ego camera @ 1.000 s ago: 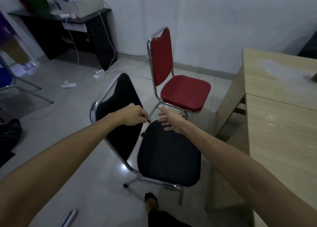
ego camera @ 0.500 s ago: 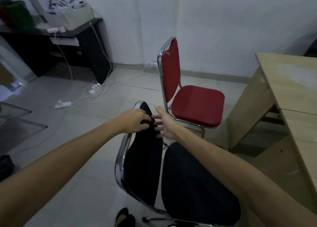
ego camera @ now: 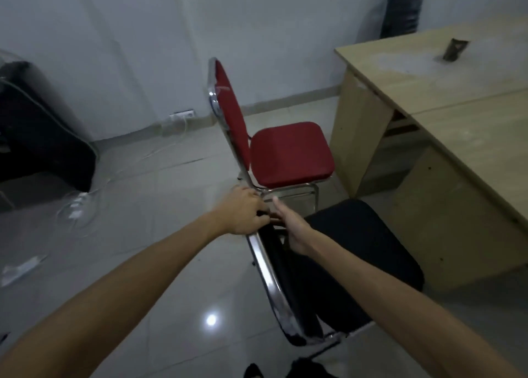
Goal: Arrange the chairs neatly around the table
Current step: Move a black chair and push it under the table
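While the black chair [ego camera: 351, 263] sits close to the worktop [ego camera: 445, 97], it isn't squared up: its seat points toward the worktop side panel at a slant, and its chrome backrest runs diagonally toward the camera. Left hand [ego camera: 243, 212] is curled over the top of that backrest, fingers wrapped on the frame. Right hand [ego camera: 288, 223] is at the same top edge on the seat side, fingers extended and mostly flat against the back pad; I can't tell whether it actually grips, looks more like a steadying touch.

Red chair [ego camera: 274, 149] stands just beyond the black one, seat facing the worktop end panel, near it but not tucked under. The two chairs are close, possibly touching at the legs; can't confirm.

Progress, my read: roughly mid-task. Both chairs are on the same side of the worktop, neither is pushed in or aligned parallel to the edge. Left to do: rotate the black chair square and slide it in, then likely the same for the red one.

Further out: tiled floor [ego camera: 137, 212], white cables and a power strip [ego camera: 77, 206] along the wall, dark cabinet [ego camera: 43, 137] at far left. Small dark object [ego camera: 454, 50] on the worktop, unidentifiable.
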